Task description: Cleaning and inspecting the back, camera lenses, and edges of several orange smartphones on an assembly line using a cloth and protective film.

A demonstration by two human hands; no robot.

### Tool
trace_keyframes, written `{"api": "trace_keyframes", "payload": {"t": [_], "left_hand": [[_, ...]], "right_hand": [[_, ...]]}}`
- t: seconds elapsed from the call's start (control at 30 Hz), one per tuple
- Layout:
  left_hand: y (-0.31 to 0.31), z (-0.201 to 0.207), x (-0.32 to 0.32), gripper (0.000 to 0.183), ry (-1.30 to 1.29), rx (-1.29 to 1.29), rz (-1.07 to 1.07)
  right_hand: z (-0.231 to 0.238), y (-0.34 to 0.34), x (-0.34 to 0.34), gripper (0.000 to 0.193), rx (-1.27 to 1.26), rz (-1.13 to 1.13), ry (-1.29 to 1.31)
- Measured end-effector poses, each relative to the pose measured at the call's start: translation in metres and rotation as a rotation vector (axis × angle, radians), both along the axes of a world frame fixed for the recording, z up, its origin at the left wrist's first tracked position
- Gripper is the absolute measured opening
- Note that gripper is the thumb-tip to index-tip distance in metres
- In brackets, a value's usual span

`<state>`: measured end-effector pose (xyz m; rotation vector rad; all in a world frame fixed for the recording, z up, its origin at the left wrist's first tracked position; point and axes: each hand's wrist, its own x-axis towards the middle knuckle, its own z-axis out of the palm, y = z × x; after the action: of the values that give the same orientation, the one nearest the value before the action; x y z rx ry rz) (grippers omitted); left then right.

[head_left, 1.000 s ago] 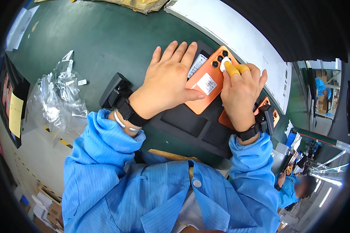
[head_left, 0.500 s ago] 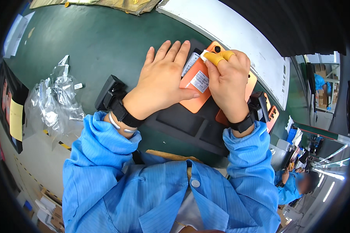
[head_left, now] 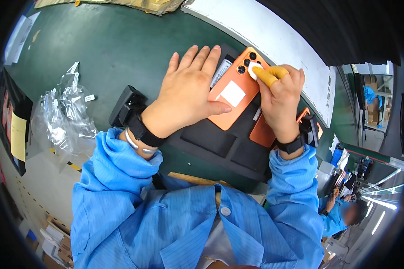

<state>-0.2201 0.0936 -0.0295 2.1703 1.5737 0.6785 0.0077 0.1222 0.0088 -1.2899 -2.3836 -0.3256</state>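
An orange phone (head_left: 224, 117) lies back up on a black foam tray (head_left: 211, 140), its round camera lenses at the far end. A white label (head_left: 233, 93) sits on its back. My left hand (head_left: 184, 94) is spread flat, its thumb resting on the phone's near left side. Yellow finger covers (head_left: 270, 76) are on my right hand (head_left: 280, 98). Its fingers pinch a small white wipe (head_left: 254, 71) against the phone beside the lenses. A second orange phone (head_left: 261, 132) shows partly under my right wrist. Another labelled dark item (head_left: 221, 71) is partly hidden beside my left fingertips.
Crumpled clear plastic bags (head_left: 63, 119) lie at the left table edge. Beyond them stands a black-framed case (head_left: 18, 96) with a yellow note. A long white panel (head_left: 274, 38) borders the far right side. Farther right, another person (head_left: 339, 217) in blue works.
My right hand has moved right with the wipe, from the phone's upper left edge to beside the lenses. More lenses now show. My left hand has stayed put.
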Motion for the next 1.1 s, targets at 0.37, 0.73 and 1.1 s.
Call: {"api": "trace_keyframes", "payload": {"t": [0.37, 0.73, 1.1], "left_hand": [[-0.001, 0.002, 0.0, 0.112, -0.003, -0.017, 0.004], [0.001, 0.005, 0.001, 0.113, 0.001, -0.011, -0.019], [0.0, 0.01, 0.001, 0.107, -0.016, -0.039, -0.026]], "right_hand": [[-0.007, -0.019, -0.007, 0.024, 0.104, -0.026, -0.152], [-0.007, -0.015, -0.011, 0.027, 0.141, -0.087, -0.251], [0.011, -0.018, 0.074, 0.017, 0.091, -0.223, 0.22]]}}
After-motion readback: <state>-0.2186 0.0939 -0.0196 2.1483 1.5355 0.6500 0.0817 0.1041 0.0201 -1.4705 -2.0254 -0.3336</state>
